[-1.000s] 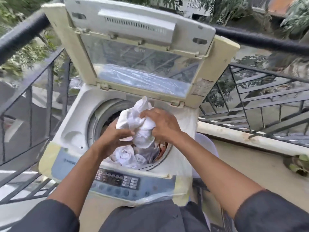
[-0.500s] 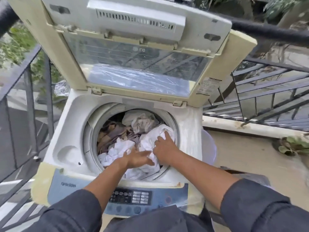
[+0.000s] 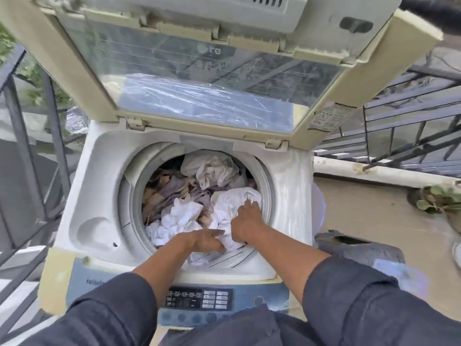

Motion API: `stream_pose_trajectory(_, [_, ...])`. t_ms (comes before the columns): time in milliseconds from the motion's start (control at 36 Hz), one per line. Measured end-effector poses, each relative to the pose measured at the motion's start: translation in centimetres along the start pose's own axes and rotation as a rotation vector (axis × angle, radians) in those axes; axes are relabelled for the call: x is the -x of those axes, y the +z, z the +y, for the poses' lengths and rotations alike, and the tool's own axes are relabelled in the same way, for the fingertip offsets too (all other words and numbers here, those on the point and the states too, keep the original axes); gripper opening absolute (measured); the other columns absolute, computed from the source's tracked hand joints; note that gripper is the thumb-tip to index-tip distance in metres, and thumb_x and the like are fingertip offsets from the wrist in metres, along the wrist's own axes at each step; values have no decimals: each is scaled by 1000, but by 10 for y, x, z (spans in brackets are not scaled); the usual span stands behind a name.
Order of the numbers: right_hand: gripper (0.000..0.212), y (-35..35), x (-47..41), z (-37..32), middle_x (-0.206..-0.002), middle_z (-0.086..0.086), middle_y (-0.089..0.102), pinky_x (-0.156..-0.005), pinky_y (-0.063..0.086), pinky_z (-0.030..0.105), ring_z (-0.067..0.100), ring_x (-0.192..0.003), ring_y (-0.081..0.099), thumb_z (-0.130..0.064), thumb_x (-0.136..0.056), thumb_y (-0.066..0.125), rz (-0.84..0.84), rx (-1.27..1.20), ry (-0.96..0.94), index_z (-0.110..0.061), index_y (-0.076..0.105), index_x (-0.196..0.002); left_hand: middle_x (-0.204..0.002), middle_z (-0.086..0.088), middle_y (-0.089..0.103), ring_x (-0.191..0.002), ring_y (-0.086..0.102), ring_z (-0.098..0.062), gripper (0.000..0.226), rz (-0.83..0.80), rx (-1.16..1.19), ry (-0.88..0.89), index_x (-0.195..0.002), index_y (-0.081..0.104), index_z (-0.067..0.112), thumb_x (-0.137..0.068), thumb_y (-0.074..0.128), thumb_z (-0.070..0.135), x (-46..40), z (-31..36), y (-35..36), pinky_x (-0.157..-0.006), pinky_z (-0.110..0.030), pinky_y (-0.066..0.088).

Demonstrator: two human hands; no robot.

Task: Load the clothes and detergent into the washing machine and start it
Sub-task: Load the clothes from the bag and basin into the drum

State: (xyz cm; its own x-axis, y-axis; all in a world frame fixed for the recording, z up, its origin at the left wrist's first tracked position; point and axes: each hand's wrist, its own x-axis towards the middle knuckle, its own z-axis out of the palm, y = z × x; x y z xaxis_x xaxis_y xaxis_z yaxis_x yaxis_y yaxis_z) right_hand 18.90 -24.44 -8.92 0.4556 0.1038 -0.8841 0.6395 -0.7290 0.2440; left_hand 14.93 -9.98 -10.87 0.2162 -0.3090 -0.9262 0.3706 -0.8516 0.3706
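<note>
Both hands in drum: left hand [image 3: 208,239], right hand [image 3: 245,219] pressing white cloth [image 3: 232,203].

Dark navy sleeves [image 3: 374,303] — pushed up above bare forearms — matching dark garment below.

Both arms are reaching up from the frame's bottom. The left hand [image 3: 208,239] is lying flat, fingers straight. The right hand [image 3: 245,219] is pressing down at centre, fingers curled.
</note>
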Motion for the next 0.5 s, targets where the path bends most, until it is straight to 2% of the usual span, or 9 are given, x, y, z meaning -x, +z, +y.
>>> stream_pose_trajectory(83, [62, 7, -13, -2, -173, 23, 6, -126, 3, 62, 46, -160, -1, -38, -106, 42, -50, -27, -24, -18, 31, -164, -174, -2, 28, -158, 31, -22, 71, 13, 126, 6, -168, 29, 22, -105, 61, 31, -2, 0, -1, -125, -31, 28])
stream_pose_trajectory(194, [59, 4, -16, 2, -171, 24, 17, -124, 7, 66, 50, -158, 4, -35, -103, 43, -52, -130, -70, -18, 38, -160, -167, -2, 38, -153, 38, -20, 51, 108, 265, 4, -158, 46, 15, -109, 56, 25, 4, -3, -5, -123, -30, 31])
stream_pose_trajectory(250, [57, -2, -12, 6, -168, 20, 29, -123, 15, 64, 47, -157, 12, -39, -104, 43, -19, -251, -77, -18, 42, -157, -141, 1, 51, -131, 47, -16, 25, 189, 355, -8, -133, 60, 18, -110, 54, 25, 8, -5, -9, -100, -28, 41])
stream_pose_trajectory(278, [56, -7, -9, 8, -164, 17, 36, -121, 21, 62, 45, -155, 20, -42, -104, 45, 1, -318, -79, -18, 44, -154, -130, 2, 53, -120, 48, -16, 16, 231, 441, -22, -123, 60, 21, -109, 54, 27, 11, -5, -12, -90, -30, 42])
stream_pose_trajectory(306, [54, -13, -5, 10, -160, 15, 43, -118, 28, 59, 43, -151, 31, -44, -103, 47, 30, -385, -83, -20, 48, -151, -121, 3, 56, -112, 49, -18, 13, 268, 532, -49, -118, 60, 22, -108, 55, 29, 14, -3, -16, -86, -32, 40])
stream_pose_trajectory(361, [49, -25, 2, 15, -150, 9, 55, -108, 42, 49, 36, -137, 51, -45, -100, 50, 112, -548, -95, -22, 55, -144, -103, 0, 63, -93, 50, -20, 12, 347, 644, -87, -105, 63, 22, -104, 54, 30, 21, 1, -25, -81, -35, 36])
stream_pose_trajectory(417, [42, -39, 9, 19, -137, 7, 66, -100, 52, 43, 32, -121, 64, -42, -98, 53, 204, -782, -103, -21, 65, -133, -89, -6, 68, -79, 57, -21, 12, 396, 744, -60, -97, 65, 19, -99, 55, 25, 27, 4, -35, -77, -35, 36])
stream_pose_trajectory(472, [33, -52, 16, 21, -119, 9, 74, -89, 58, 38, 30, -105, 70, -36, -97, 57, 292, -1120, -92, -14, 74, -116, -89, -8, 72, -72, 67, -17, 12, 409, 957, 24, -98, 67, 19, -98, 56, 22, 34, 7, -47, -76, -34, 40])
stream_pose_trajectory(500, [30, -59, 17, 21, -111, 11, 76, -81, 56, 34, 29, -99, 71, -30, -97, 59, 325, -1308, -85, -9, 75, -110, -98, -7, 74, -80, 68, -16, 15, 410, 1082, 73, -105, 69, 19, -101, 56, 25, 35, 7, -54, -77, -33, 44])
